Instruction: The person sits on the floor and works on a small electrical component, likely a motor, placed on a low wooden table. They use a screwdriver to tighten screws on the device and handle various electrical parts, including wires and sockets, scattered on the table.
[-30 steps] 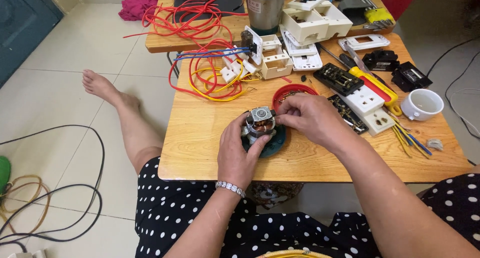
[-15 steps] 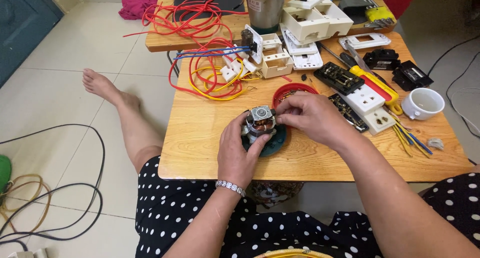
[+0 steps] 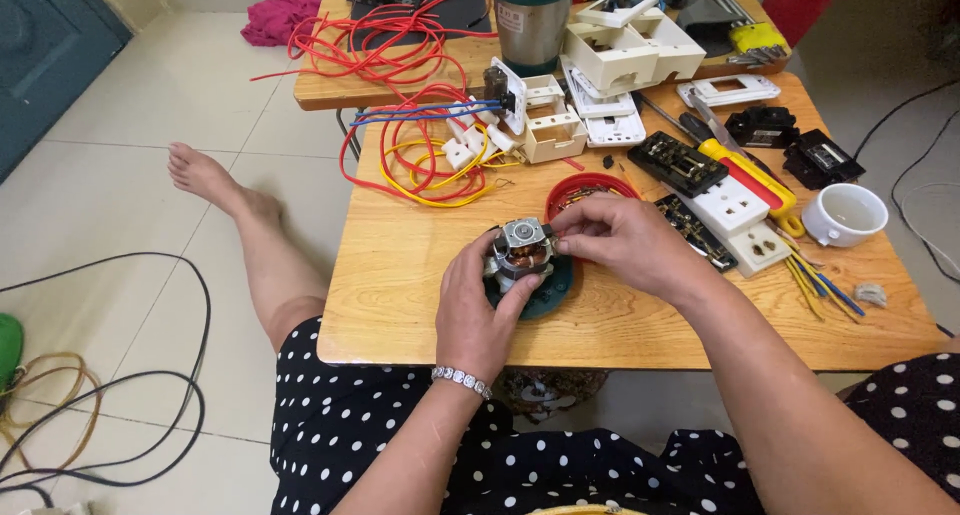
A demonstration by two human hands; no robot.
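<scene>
A low wooden worktop (image 3: 400, 285) carried the work. The left hand (image 3: 478, 310) gripped a small copper-wound electric motor (image 3: 522, 253); the right hand (image 3: 625, 240) pinched its side, red round tray (image 3: 590, 187) just beyond.

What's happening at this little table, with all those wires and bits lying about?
A person sitting at a low wooden table is working on a small electric motor. The left hand steadies it over a dark round base, while the right hand fingers its top edge. Around them lie red wires, white socket parts and a white cup.
</scene>
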